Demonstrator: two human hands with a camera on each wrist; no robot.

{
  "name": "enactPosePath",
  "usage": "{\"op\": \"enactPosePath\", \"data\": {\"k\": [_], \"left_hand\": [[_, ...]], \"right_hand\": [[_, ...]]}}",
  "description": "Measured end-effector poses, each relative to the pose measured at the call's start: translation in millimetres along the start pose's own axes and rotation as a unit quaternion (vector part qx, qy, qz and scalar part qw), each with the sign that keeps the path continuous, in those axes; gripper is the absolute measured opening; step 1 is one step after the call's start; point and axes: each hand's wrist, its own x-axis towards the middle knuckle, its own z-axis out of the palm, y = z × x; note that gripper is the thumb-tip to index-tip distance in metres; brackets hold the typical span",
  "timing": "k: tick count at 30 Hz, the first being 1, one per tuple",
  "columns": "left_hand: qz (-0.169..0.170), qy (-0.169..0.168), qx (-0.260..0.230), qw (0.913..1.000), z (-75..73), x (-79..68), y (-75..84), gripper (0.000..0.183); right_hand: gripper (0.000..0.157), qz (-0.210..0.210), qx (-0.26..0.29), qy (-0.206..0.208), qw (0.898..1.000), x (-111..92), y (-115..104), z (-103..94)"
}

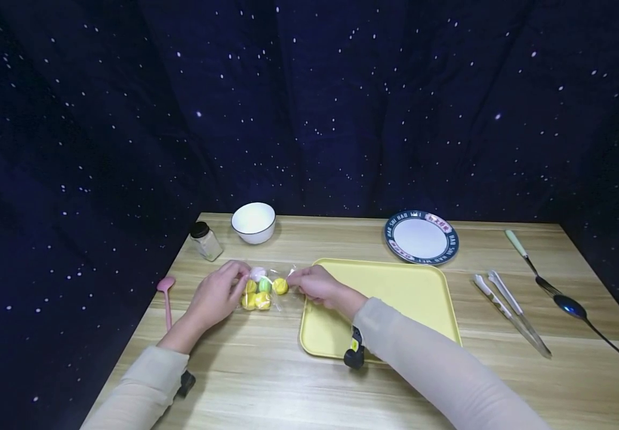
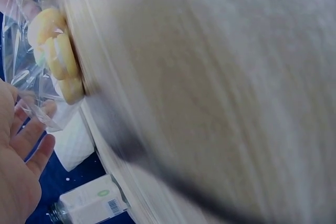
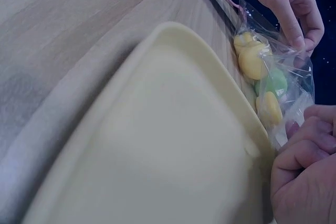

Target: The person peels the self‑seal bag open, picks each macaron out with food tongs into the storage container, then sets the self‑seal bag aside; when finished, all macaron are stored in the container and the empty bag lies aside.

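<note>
A clear plastic bag (image 1: 283, 301) holds several macarons (image 1: 262, 300), yellow, green and pale pinkish white. It lies over the wooden table, just left of the yellow tray (image 1: 384, 304). My left hand (image 1: 219, 291) pinches the bag's left side between thumb and fingers, as the right wrist view also shows. At the bag's other end, my right hand (image 1: 317, 283) grips the plastic with curled fingers (image 3: 310, 145), over the tray's left edge. The left wrist view shows yellow macarons (image 2: 62, 56) low in the bag, near the tabletop.
Behind the bag stand a white bowl (image 1: 253, 224) and a black-capped jar (image 1: 206, 241). A pink spoon (image 1: 166, 285) lies at far left. Rightward are a blue-rimmed plate (image 1: 421, 237), tongs (image 1: 513, 313), a green-handled fork (image 1: 526, 260) and a dark spoon (image 1: 570, 307).
</note>
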Motion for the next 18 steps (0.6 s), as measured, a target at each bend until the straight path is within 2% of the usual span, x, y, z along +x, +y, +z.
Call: {"op": "enactPosePath", "data": {"k": [5, 10, 14, 18], "left_hand": [[0.002, 0.0, 0.0, 1.0, -1.0, 0.1, 1.2, 0.007], [0.008, 0.002, 0.002, 1.0, -1.9, -0.5, 2.1, 0.007], [0.011, 0.0, 0.005, 0.9999, -2.6, -0.6, 1.1, 0.005], [0.015, -0.006, 0.015, 0.9998, -4.0, -0.8, -1.0, 0.007]], "right_hand": [[0.025, 0.001, 0.004, 0.028, 1.0, 3.5, 1.0, 2.5], [0.022, 0.002, 0.002, 0.036, 0.999, 2.7, -0.3, 2.0], [0.012, -0.004, -0.006, 0.036, 0.999, -2.5, -5.5, -1.9], [0.019, -0.017, 0.026, 0.027, 0.999, -6.9, -12.0, -8.2]]}}
